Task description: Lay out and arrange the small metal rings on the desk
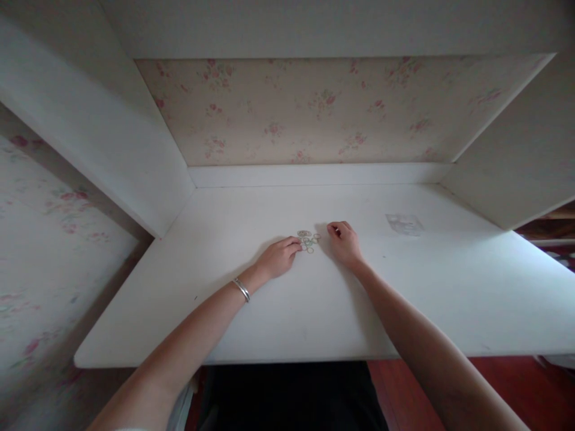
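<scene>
In the head view, a loose cluster of small thin rings (308, 241) lies on the white desk (287, 323), just right of the middle of the frame, in the gap between the 2 hands. The left hand (279, 256), near the centre of the frame, comes in from the lower left with its palm down and its fingers loosely bent together; the fingertips reach the left edge of the cluster and appear to touch the nearest rings, though whether any ring is pinched under them I cannot tell. The right hand (345, 244), a little right of centre, is curled, thumb and fingers drawn close with a small dark gap between them; it sits just beside the cluster's right side, apart from it, and whether anything is held in the fingers is too small to tell. Some rings overlap in the cluster, a few looking greenish, with 1 at its upper right, nearest the right hand. A silver bracelet (241, 290) circles the left wrist. Well to the right of the right hand, a clear plastic bag (404, 224) lies flat on the desk. Floral wallpaper (296, 114) fills the upper middle of the frame, and red floor (390, 392) shows at the lower right.
</scene>
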